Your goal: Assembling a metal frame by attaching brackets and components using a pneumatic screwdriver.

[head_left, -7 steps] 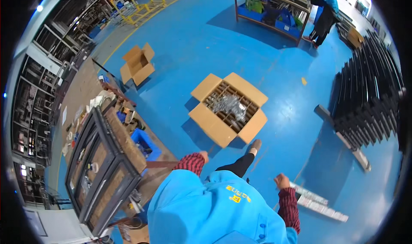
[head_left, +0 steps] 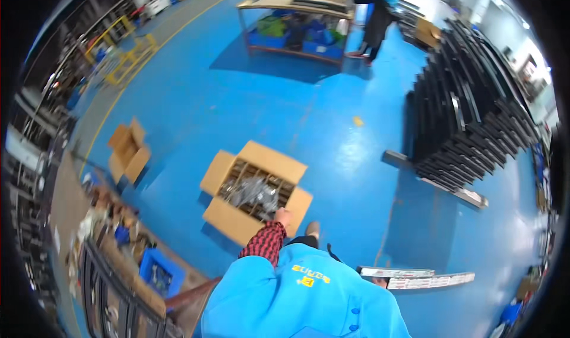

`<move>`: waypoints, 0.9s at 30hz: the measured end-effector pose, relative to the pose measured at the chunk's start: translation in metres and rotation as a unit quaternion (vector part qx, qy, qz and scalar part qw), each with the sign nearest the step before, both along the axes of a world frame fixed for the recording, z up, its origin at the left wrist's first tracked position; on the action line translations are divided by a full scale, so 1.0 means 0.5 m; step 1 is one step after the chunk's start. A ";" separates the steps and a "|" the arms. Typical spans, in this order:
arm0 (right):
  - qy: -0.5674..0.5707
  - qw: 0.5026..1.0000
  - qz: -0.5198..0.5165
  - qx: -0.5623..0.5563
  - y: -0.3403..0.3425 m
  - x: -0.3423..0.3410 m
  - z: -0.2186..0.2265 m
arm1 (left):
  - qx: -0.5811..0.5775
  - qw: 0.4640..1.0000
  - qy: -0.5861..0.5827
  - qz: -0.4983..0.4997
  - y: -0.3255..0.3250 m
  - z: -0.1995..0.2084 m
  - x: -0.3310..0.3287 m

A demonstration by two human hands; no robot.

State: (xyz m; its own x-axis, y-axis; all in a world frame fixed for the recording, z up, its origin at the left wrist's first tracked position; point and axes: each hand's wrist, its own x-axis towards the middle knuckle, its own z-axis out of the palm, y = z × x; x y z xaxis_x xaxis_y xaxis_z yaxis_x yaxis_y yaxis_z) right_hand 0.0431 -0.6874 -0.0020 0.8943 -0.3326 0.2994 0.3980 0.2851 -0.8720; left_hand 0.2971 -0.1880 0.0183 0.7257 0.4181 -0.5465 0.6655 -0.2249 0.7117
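My left hand point(head_left: 284, 217), in a red-and-black checked sleeve, is stretched forward with its fingers loosely curled. It overlaps the near right corner of an open cardboard carton point(head_left: 233, 222) on the floor; whether it touches the carton cannot be told. The carton has its flaps folded out. Inside are cardboard dividers and crumpled clear plastic wrapping point(head_left: 255, 194). My right hand point(head_left: 380, 282) is low beside my jacket and mostly hidden, its fingers not readable. It lies in view against two long white labelled strips point(head_left: 430, 281).
A smaller open carton point(head_left: 129, 154) stands farther left. On the left are a cluttered workbench with a blue bin point(head_left: 161, 272) and dark frames point(head_left: 113, 290). Stacked black profiles point(head_left: 469, 112) rise at right. Beyond, a person point(head_left: 377, 20) stands by a table point(head_left: 294, 5).
My view has swung right and I have come closer to the carton. My left hand now overlaps its near corner. My right hand has dropped back, largely out of sight.
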 end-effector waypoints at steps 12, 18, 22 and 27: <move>0.306 0.723 0.146 -0.602 -0.134 0.743 0.166 | -0.052 0.731 -0.040 -0.679 -0.501 0.173 0.525; 0.226 0.226 0.422 -0.848 -0.185 1.117 0.406 | 0.277 0.926 0.038 -0.253 -0.415 0.138 0.711; 0.054 0.243 0.430 -0.868 -0.251 1.440 0.291 | 0.059 0.994 0.092 -0.025 -0.379 0.168 0.584; -0.030 0.384 0.302 -0.872 -0.460 1.992 0.055 | 0.116 0.965 0.049 0.229 -0.447 0.120 0.355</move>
